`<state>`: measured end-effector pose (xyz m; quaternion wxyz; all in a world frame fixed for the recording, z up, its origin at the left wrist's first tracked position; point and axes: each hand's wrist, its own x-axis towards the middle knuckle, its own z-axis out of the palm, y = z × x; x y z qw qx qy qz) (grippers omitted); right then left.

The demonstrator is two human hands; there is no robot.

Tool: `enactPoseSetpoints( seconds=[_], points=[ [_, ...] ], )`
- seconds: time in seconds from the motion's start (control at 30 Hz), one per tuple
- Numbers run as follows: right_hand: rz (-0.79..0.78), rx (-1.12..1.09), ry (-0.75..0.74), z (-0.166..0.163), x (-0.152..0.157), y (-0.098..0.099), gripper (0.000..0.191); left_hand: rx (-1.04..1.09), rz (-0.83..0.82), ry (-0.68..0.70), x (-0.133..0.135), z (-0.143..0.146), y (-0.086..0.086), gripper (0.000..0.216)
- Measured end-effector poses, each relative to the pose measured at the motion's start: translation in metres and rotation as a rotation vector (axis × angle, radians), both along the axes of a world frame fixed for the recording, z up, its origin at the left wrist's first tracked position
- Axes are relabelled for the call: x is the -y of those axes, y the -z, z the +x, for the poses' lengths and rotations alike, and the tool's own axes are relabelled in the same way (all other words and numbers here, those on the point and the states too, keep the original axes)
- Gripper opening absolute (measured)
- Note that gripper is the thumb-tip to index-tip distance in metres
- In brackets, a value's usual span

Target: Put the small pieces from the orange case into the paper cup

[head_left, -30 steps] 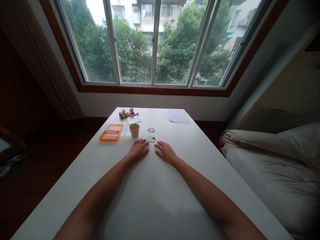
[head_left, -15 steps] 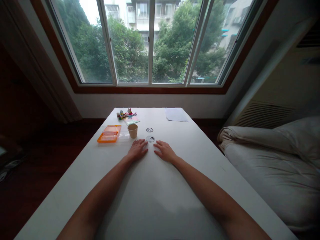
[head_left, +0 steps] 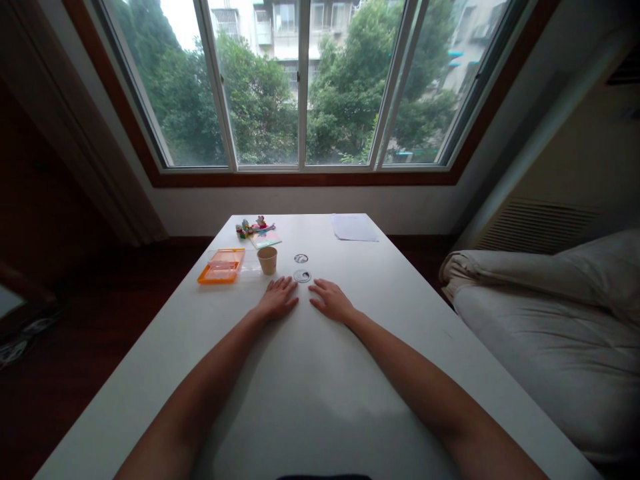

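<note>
My left hand [head_left: 278,299] lies palm down on the white table [head_left: 320,387], fingers spread and holding nothing. To its right, my right hand [head_left: 331,300] rests flat as well, also with nothing in it. Just beyond the gap between my fingertips is a clear round disc [head_left: 302,276] with a dark patch. A smaller round piece [head_left: 301,258] with dark markings lies behind that one. A brown paper cup [head_left: 267,261] stands upright right behind my left fingers. Left of the cup sits an orange and clear plastic case [head_left: 222,267].
Small colourful figures [head_left: 253,227] stand at the far left of the table by a pale printed card [head_left: 266,239]. White paper sheets [head_left: 355,227] lie at the far right. A covered sofa [head_left: 540,333] is beyond the right edge; a window [head_left: 300,87] is ahead.
The whole view has shifted slightly, with the table's things a little higher and further right. Both hands stay flat in the same place on the table.
</note>
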<state>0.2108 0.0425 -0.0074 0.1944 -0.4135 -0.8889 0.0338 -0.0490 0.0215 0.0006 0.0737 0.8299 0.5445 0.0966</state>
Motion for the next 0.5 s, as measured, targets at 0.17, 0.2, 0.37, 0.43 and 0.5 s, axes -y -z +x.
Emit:
enactPoseSetpoints(
  seconds=[0.17, 0.2, 0.37, 0.43, 0.5],
  points=[
    [-0.009, -0.005, -0.004, 0.0005, -0.0002, 0.0006, 0.047, 0.006, 0.036, 0.018, -0.0012, -0.0040, 0.0034, 0.062],
    [-0.009, -0.005, -0.002, 0.0006, -0.0002, 0.0008, 0.047, 0.007, 0.046, 0.024, -0.0015, -0.0048, 0.0034, 0.061],
    [0.001, 0.001, 0.002, 0.0007, 0.0007, 0.0015, 0.047, 0.017, 0.080, 0.037, -0.0005, -0.0056, 0.0006, 0.059],
    [-0.005, 0.002, 0.002, 0.0007, 0.0012, 0.0011, 0.047, 0.024, 0.084, 0.039, 0.0009, -0.0049, -0.0013, 0.058],
    [-0.011, -0.002, 0.004, 0.0008, 0.0016, 0.0004, 0.047, 0.027, 0.080, 0.036, 0.0022, -0.0043, -0.0030, 0.058]
  ],
)
